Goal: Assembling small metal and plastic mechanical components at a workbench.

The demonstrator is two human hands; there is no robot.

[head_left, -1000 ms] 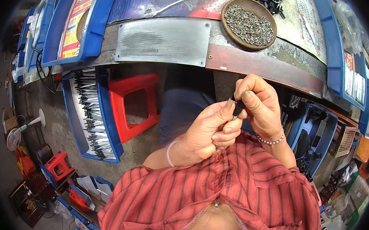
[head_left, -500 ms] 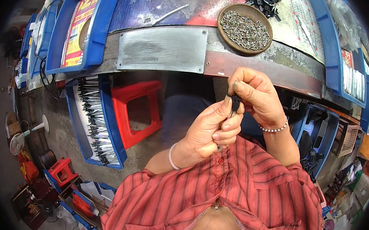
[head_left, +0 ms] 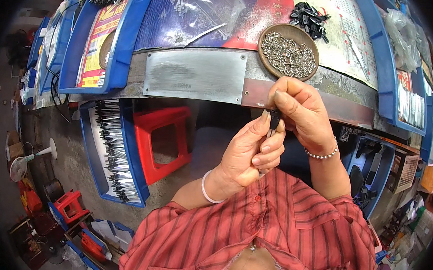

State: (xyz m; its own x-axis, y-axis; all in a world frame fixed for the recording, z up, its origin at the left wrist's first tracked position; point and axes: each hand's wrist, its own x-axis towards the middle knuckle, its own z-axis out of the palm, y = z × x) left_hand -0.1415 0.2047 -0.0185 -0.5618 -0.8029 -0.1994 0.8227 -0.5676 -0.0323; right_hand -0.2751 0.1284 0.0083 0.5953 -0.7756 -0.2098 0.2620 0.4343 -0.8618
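Observation:
My left hand (head_left: 248, 150) is closed round a slim metal piece with a black end (head_left: 274, 121), held upright in front of my chest, just below the bench edge. Its thumb presses against the black end, and the lower part is mostly hidden in the fingers. My right hand (head_left: 301, 108) pinches at the top of that black end, thumb against forefinger; anything small between those fingertips is hidden. Beyond it on the bench stands a round brown bowl (head_left: 262, 59) of small metal pins (head_left: 290, 54). A heap of black plastic parts (head_left: 311, 21) lies behind the bowl.
A bare metal plate (head_left: 195, 74) is fixed along the bench's front edge. Blue trays stand on the bench at left (head_left: 122, 53) and right (head_left: 382, 66). Below the bench are a blue tray (head_left: 132, 172) of black-ended metal pieces, a red stool (head_left: 141, 147) and another blue tray (head_left: 385, 172).
The bench and trays sit slightly lower in the picture, as my view has shifted. Both hands keep nearly the same grip, with the black end tucked a little closer under the right fingertips.

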